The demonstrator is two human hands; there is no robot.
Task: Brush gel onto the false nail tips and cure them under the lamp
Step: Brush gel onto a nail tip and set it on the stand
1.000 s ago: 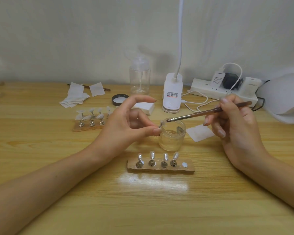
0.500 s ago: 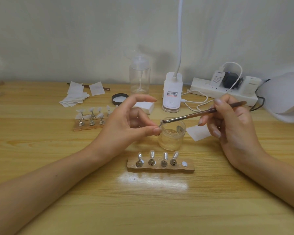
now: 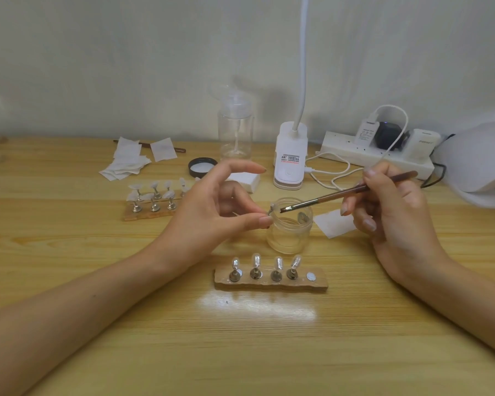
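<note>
- The left hand (image 3: 212, 212) pinched the small stand of 1 false nail tip (image 3: 272, 208) between the thumb and a curled finger, with the index finger stretched out above; the tip was held at the left rim of the open glass jar (image 3: 290, 232).
- The right hand (image 3: 395, 212) gripped the brush (image 3: 349, 194) like a pen. The brush's long axis ran from upper right to lower left, with the handle end toward the power strip (image 3: 355, 155) and the bristles pointing left and slightly down, over the jar mouth and just beside the held tip.
- The near holder (image 3: 269, 282) lay crosswise on the counter (image 3: 240, 352) in front of the jar, carrying 4 upright tips and 1 bare disc (image 3: 311, 276) at its right end.
- A second holder (image 3: 152, 207) with more tips lay behind the left hand.
- The curing lamp (image 3: 480, 161) sat at the right edge of the counter.
- A clip lamp base (image 3: 290, 158), pump bottle (image 3: 235, 130), black lid (image 3: 202, 167) and wipes (image 3: 126, 164) stood toward the wall.
</note>
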